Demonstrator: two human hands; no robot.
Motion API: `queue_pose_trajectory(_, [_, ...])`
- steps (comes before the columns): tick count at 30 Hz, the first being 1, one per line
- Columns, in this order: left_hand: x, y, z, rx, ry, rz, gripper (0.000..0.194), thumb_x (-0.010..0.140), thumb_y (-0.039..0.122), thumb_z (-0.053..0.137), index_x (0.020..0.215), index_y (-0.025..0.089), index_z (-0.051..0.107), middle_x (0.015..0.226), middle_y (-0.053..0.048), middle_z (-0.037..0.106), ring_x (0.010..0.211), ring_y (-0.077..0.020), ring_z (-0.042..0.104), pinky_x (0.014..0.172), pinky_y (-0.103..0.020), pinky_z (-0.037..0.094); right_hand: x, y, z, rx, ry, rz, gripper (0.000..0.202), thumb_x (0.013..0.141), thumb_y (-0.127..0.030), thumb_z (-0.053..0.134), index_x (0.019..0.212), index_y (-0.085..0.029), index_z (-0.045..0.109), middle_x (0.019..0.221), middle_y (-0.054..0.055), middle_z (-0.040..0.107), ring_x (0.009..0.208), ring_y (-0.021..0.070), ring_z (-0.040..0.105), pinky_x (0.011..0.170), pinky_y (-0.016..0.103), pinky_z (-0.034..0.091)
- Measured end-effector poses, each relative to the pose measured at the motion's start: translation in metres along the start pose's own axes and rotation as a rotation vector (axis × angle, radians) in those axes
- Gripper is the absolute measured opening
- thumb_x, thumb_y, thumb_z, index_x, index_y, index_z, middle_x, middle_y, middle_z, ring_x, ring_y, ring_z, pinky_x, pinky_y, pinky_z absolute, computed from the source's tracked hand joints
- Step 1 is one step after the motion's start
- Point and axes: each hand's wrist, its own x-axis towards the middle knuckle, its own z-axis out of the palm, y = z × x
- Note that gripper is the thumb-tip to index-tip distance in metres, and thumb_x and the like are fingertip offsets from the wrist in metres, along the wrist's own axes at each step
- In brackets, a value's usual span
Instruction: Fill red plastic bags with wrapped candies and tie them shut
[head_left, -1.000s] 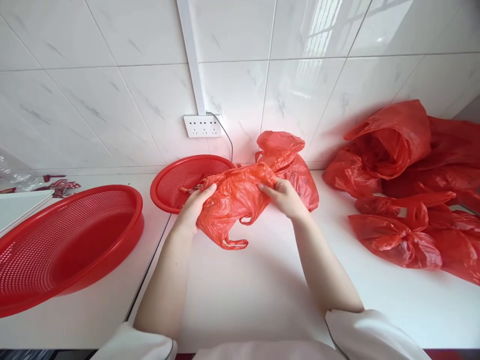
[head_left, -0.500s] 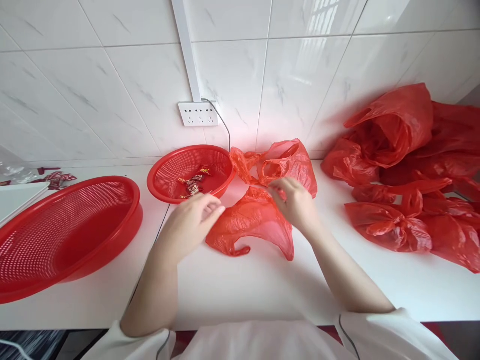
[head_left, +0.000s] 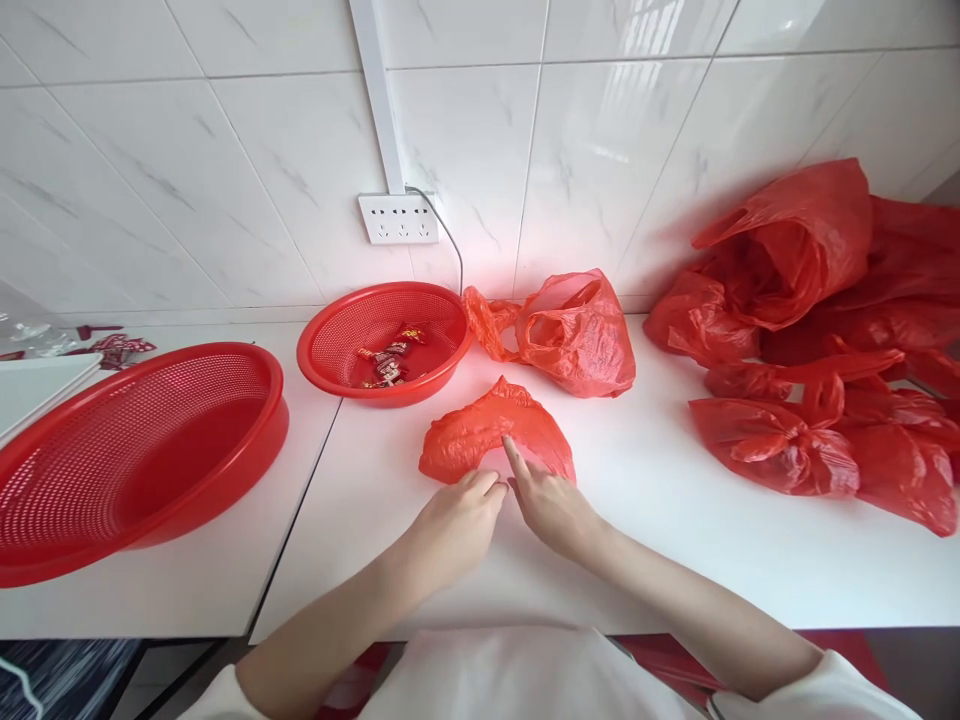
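Note:
A red plastic bag (head_left: pixel 487 425) lies in front of me on the white table, puffed up at its far side. Both my hands meet at its near edge. My left hand (head_left: pixel 461 525) is closed, its fingertips pinching the edge of the bag. Right beside it, my right hand (head_left: pixel 555 508) has its index finger stretched out over the bag, while the other fingers curl in at the same edge. What exactly lies under those curled fingers is hidden.
A small red basket (head_left: pixel 315 368) behind holds several wrapped sweets (head_left: pixel 390 365). Beside it stands an open red bag (head_left: pixel 577 335). A large red basket (head_left: pixel 270 400) is at left; a knotted red bag (head_left: pixel 795 450) and more bags are at right. A socket (head_left: pixel 401 218) is on the wall.
Both hands have moved toward me and come together at the bag's near edge. The near rim and loop of the bag have been drawn in under my fingers.

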Motion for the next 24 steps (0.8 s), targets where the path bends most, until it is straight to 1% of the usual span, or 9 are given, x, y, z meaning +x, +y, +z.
queue_pose_trajectory(1, [0.004,0.001,0.003,0.055,0.023,0.016,0.038,0.086,0.005,0.034,0.112,0.017,0.059,0.100,-0.008,0.061,0.091,-0.0192,0.061,0.078,-0.030,0.052,0.006,0.000,-0.005,0.026,0.073,-0.032,0.063,0.091,-0.011,0.030,0.151,-0.009,0.012,0.111,0.021,0.064,0.083,0.0268,0.066,0.063,0.035,0.052])
queue_pose_trajectory(3, [0.011,0.001,0.010,0.151,0.064,0.032,0.038,0.080,0.001,0.037,0.108,0.013,0.059,0.100,-0.010,0.060,0.097,-0.0216,0.060,0.085,-0.034,0.051,0.017,0.001,-0.011,0.055,0.221,-0.106,0.058,0.091,-0.009,0.029,0.148,-0.012,0.023,0.137,0.023,0.047,0.115,0.0297,0.056,0.084,0.042,0.051])
queue_pose_trajectory(6, [0.022,-0.002,0.020,0.249,0.115,0.002,0.037,0.076,0.000,0.040,0.108,0.008,0.058,0.105,-0.015,0.058,0.104,-0.0247,0.058,0.091,-0.037,0.049,0.030,0.005,-0.011,0.041,0.320,-0.117,0.043,0.092,-0.010,0.030,0.133,-0.010,0.043,0.142,0.023,0.041,0.133,0.0316,0.039,0.102,0.050,0.039])
queue_pose_trajectory(8, [0.030,-0.007,0.022,0.285,0.184,-0.031,0.040,0.076,0.000,0.039,0.112,0.006,0.055,0.115,-0.019,0.055,0.113,-0.0256,0.055,0.094,-0.035,0.047,0.038,0.010,-0.009,0.008,0.331,-0.108,0.037,0.092,-0.011,0.030,0.124,-0.009,0.050,0.141,0.023,0.042,0.133,0.0326,0.039,0.104,0.050,0.035])
queue_pose_trajectory(11, [0.045,-0.014,0.020,0.326,0.264,-0.049,0.043,0.080,0.000,0.035,0.120,0.005,0.051,0.120,-0.019,0.054,0.119,-0.0249,0.052,0.097,-0.033,0.044,0.051,0.018,-0.013,-0.007,0.309,-0.148,0.036,0.094,-0.012,0.029,0.123,-0.011,0.050,0.139,0.018,0.046,0.129,0.0289,0.043,0.104,0.043,0.034])
queue_pose_trajectory(15, [0.072,-0.022,0.021,0.349,0.182,-0.114,0.040,0.082,0.000,0.031,0.114,0.002,0.054,0.107,-0.019,0.058,0.103,-0.0260,0.058,0.091,-0.035,0.045,0.078,0.029,-0.024,0.029,0.180,-0.084,0.032,0.096,-0.018,0.028,0.120,-0.013,0.049,0.116,0.014,0.062,0.107,0.0234,0.056,0.091,0.035,0.040])
queue_pose_trajectory(17, [0.085,-0.026,0.024,0.296,0.173,-0.179,0.042,0.081,-0.001,0.032,0.118,0.000,0.052,0.111,-0.022,0.057,0.108,-0.0281,0.056,0.093,-0.037,0.043,0.094,0.032,-0.027,0.022,0.123,-0.053,0.030,0.095,-0.019,0.028,0.114,-0.013,0.051,0.108,0.015,0.064,0.100,0.0243,0.058,0.085,0.035,0.040])
queue_pose_trajectory(21, [0.100,-0.033,0.025,0.204,0.283,-0.343,0.046,0.082,0.001,0.034,0.127,-0.003,0.043,0.130,-0.030,0.048,0.128,-0.0333,0.042,0.104,-0.046,0.032,0.116,0.034,-0.028,0.019,0.067,-0.092,0.028,0.094,-0.019,0.032,0.114,-0.012,0.052,0.109,0.016,0.064,0.099,0.0247,0.058,0.083,0.037,0.039])
queue_pose_trajectory(24, [0.099,-0.038,0.016,0.214,0.259,-0.393,0.040,0.083,0.003,0.033,0.120,0.001,0.049,0.126,-0.027,0.054,0.121,-0.0308,0.050,0.098,-0.042,0.037,0.116,0.032,-0.028,0.035,0.024,-0.146,0.027,0.094,-0.017,0.035,0.111,-0.010,0.055,0.100,0.013,0.066,0.092,0.0222,0.060,0.082,0.035,0.041])
